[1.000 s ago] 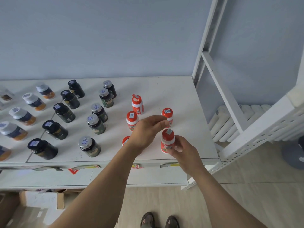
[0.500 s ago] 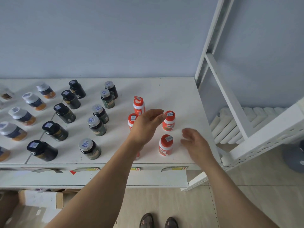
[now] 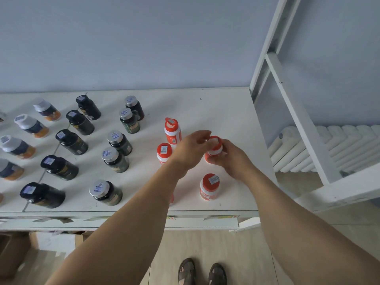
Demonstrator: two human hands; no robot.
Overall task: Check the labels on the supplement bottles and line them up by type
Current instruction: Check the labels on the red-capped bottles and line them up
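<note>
While the white table (image 3: 226, 112) carries the same sorted rows as a second ago, white-capped bottles (image 3: 30, 125) at the far left, black-capped bottles (image 3: 71, 141) next, silver-capped bottles (image 3: 115, 159) beside them, the work has shifted within the orange group at the right. Half a second ago the right hand (image 3: 232, 159) hung empty near the table edge, just off the near orange bottle (image 3: 209, 187); now it has moved up and curls round the body of the held orange bottle (image 3: 214, 148). The left hand (image 3: 192, 150), which was reaching over that cap, pinches its top, so both hands are together on one bottle. That bottle stands or hovers just behind the near one; contact with the table is hidden. My reading: the near bottle is placed, and this one is being checked or squared up.
</note>
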